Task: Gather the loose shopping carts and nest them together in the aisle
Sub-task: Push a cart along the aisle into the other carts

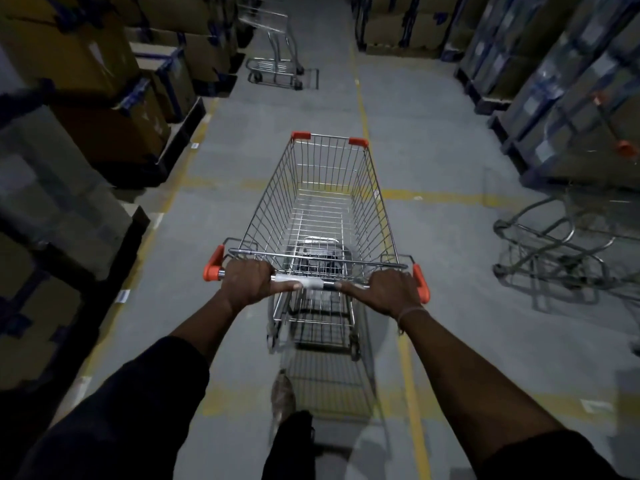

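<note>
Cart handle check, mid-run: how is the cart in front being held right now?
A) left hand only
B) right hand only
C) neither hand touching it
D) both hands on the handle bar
D: the left hand and the right hand are each curled round the handle bar of the cart, one near each orange end cap.
</note>
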Tool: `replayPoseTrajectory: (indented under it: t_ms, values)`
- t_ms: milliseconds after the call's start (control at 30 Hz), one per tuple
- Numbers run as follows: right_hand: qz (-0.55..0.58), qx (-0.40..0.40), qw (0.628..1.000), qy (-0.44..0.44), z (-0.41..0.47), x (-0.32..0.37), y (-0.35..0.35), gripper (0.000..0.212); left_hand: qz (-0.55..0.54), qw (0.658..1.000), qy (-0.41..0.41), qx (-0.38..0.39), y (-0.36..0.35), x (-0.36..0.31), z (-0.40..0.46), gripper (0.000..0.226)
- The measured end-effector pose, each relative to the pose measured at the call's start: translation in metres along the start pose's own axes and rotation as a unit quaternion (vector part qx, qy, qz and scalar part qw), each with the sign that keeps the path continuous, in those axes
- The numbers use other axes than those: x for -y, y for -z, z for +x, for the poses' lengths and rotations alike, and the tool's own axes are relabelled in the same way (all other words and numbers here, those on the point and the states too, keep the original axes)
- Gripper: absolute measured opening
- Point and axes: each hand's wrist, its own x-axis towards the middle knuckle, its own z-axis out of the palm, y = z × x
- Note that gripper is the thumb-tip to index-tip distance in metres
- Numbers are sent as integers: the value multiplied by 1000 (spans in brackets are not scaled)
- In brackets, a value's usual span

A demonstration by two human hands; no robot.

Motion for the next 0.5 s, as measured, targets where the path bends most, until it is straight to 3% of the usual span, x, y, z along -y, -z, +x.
replayPoseTrajectory:
  t_ms: [500]
  values:
    - [3, 15, 999, -34, 304, -36, 57, 109, -29, 997, -25, 63, -38, 88, 310, 101]
